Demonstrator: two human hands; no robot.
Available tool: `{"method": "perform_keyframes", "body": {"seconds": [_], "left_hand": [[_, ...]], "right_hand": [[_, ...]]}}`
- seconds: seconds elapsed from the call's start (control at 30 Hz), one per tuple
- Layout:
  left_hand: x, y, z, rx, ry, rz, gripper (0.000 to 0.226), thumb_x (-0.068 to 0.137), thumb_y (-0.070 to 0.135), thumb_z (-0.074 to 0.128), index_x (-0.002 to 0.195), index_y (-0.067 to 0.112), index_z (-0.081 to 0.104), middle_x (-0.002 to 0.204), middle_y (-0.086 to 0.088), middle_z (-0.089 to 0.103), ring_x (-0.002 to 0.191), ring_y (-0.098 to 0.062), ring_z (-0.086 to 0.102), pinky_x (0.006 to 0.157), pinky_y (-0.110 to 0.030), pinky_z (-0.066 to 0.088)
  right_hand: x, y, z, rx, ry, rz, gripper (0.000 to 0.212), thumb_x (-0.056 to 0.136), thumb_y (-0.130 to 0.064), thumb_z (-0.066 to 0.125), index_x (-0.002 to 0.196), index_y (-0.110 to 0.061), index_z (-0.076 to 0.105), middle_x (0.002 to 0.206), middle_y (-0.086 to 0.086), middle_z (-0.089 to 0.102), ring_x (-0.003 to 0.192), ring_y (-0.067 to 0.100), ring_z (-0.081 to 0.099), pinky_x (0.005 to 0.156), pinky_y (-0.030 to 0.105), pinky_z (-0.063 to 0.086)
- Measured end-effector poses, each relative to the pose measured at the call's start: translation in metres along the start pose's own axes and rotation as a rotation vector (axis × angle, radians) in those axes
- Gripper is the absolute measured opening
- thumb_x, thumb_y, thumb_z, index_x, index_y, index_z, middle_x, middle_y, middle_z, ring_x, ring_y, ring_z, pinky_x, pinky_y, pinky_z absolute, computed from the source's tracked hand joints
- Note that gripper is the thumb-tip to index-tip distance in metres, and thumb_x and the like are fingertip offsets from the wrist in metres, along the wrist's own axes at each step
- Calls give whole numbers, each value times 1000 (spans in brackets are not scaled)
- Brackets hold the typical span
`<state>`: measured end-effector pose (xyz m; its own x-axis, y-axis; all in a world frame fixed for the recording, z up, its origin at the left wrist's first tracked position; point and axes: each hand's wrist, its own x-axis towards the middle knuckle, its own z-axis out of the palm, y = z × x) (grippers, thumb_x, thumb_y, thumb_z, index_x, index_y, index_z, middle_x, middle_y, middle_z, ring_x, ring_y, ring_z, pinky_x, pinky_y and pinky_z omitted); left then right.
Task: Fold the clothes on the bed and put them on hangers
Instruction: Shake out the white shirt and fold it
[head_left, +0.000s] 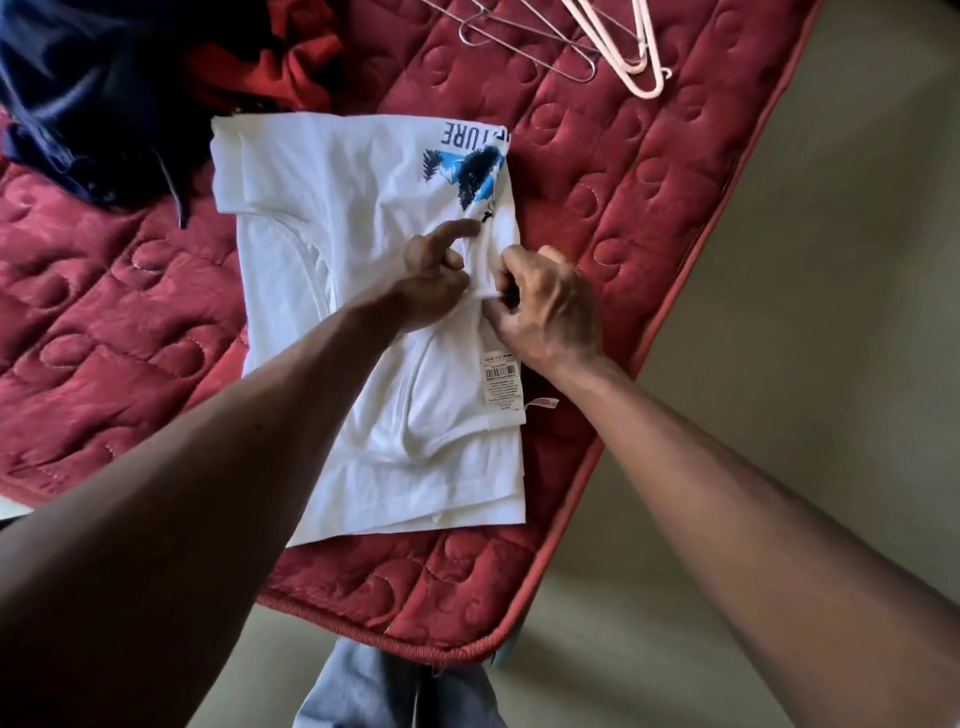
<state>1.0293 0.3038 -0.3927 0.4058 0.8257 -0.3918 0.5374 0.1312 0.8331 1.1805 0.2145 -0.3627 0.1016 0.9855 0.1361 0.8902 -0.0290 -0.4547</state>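
1. where the fingertips (500, 291) of the right hand (550, 306) are curled in, a small fold of the white t-shirt (332, 218) is pinched near its right edge.
2. the index finger (457, 228) of the left hand (434, 283) is laid straight on the cloth below the blue print; the other fingers are curled beside the fold, and whether cloth is gripped by them cannot be told.
3. the shirt is spread flat, partly folded, on the red quilted bed (597, 171) close to its edge, with a barcode label (500, 376) lying on it.
4. the fabric is judged light, soft and limp; it is best taken at folded edges, with the layers held together.
5. hangers (613, 47) are seen well apart at the far corner, and a dark heap (93, 93) and a red garment (275, 67) beyond the shirt.
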Motion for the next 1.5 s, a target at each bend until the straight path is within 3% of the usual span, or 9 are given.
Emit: {"method": "perform_keyframes", "body": {"seconds": [0.13,0.43,0.57,0.67,0.8,1.0,1.2,1.4,1.5], "left_hand": [[-2,3,1,-71,-14,-26,62,79,16,69,140,26,62,89,7,50,77,-11,50,76,-26,46],[-95,-1,12,408,257,348,42,91,33,69,131,21,62,125,-4,55,110,-23,61,92,-44,51],[-141,-18,0,250,611,-93,44,89,35,69,131,24,59,128,-6,54,122,-30,55,103,-51,46],[-179,-29,-11,148,572,-387,63,87,39,73,142,22,47,125,-6,55,119,-28,55,106,-44,44],[-196,-30,-21,101,428,-550,66,84,50,79,139,25,52,103,7,64,103,-19,61,91,-36,49],[-189,-34,-31,-143,262,-657,33,68,46,85,78,18,72,78,2,71,75,-23,67,68,-34,51],[-205,-27,-42,-716,305,-609,15,90,7,73,92,11,59,73,-6,69,60,-14,66,52,-23,51],[-244,-49,-33,-162,353,-535,41,86,29,84,115,14,61,88,-1,74,71,-16,70,71,-37,59],[-264,-51,-21,418,400,-143,52,83,36,83,125,22,56,110,-1,60,97,-22,61,85,-41,50]], "right_hand": [[-27,-1,2,-6,47,184,27,80,-16,57,69,-24,34,65,-8,36,61,22,38,57,41,42],[-68,-13,-3,260,57,391,13,88,-24,66,101,-24,64,96,-7,64,81,12,62,78,36,54],[-71,-18,-9,172,-125,547,30,88,-56,63,93,-27,65,80,-8,67,78,18,63,72,37,51],[-81,-23,-12,105,-292,629,35,84,-60,64,84,-25,62,80,-2,70,82,25,65,71,35,50],[-94,-33,-16,170,-282,747,36,82,-53,65,72,-19,64,72,1,68,79,29,66,68,35,49],[-110,-47,-26,326,-261,829,35,80,-51,67,88,-18,75,75,-2,73,75,23,69,70,41,57],[-121,-56,-40,800,-125,1030,11,88,-24,74,92,-15,76,74,4,76,59,13,64,46,24,43],[-158,-67,-31,485,-221,977,16,84,-36,75,81,-22,70,72,-1,72,61,14,66,57,28,48],[-165,-71,-26,284,-250,949,19,82,-42,73,91,-25,69,82,-9,70,78,16,65,67,28,45]]}}
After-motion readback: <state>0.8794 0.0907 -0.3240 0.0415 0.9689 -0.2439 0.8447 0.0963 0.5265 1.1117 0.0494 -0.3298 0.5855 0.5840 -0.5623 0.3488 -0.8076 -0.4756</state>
